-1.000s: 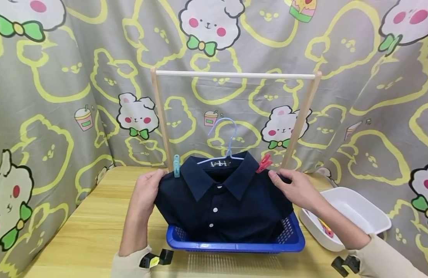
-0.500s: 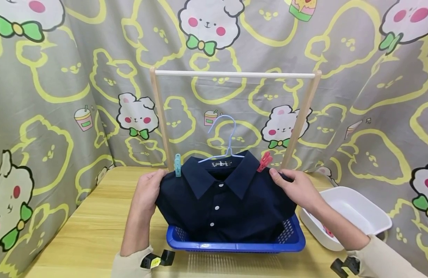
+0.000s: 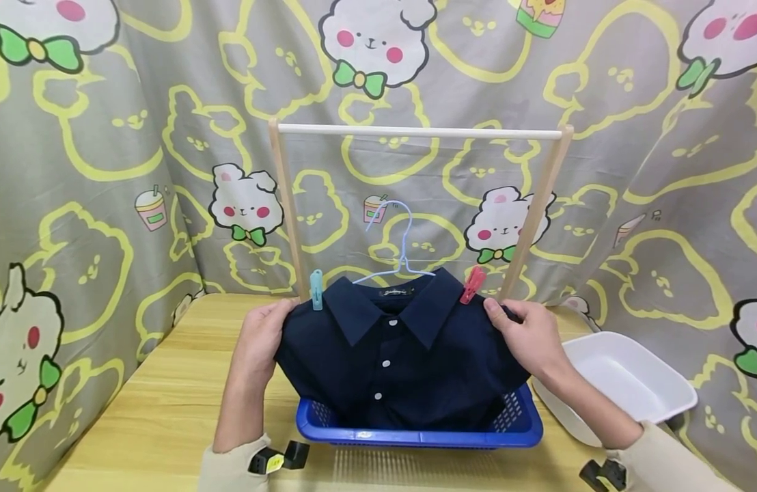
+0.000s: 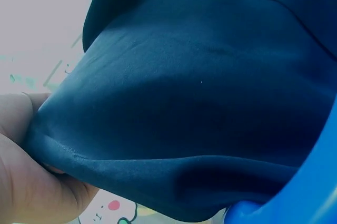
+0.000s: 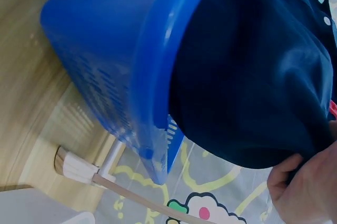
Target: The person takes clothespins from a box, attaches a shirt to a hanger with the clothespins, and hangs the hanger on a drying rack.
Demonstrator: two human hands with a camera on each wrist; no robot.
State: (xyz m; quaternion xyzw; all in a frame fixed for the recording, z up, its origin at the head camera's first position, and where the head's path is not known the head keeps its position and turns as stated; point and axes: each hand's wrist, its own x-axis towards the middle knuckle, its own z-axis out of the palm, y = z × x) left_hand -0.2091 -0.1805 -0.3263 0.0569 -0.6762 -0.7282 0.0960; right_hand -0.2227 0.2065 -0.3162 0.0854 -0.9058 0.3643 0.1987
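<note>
A dark navy shirt (image 3: 415, 369) with a collar and white buttons is spread between both hands, its lower part down in a blue basket (image 3: 415, 437). My left hand (image 3: 262, 335) grips the shirt at its left shoulder; the left wrist view shows the cloth held between thumb and fingers. At the other shoulder, my right hand (image 3: 529, 335) pinches the cloth. A light blue hanger (image 3: 405, 249) sits in the collar, hook up. One teal clothespin (image 3: 317, 290) is on the left shoulder and a red clothespin (image 3: 473, 285) on the right. The hanger's arms are mostly hidden inside the shirt.
Behind the basket stands a wooden rack with a white crossbar (image 3: 415, 131). A white basin (image 3: 630, 376) is at the right, partly behind my right forearm. All stand on a wooden table (image 3: 163, 383), before a patterned curtain (image 3: 378, 61).
Both hands keep their grip while the shirt and hanger rise slightly. My right hand has shifted a little to the right, and the collar now sits more level.
</note>
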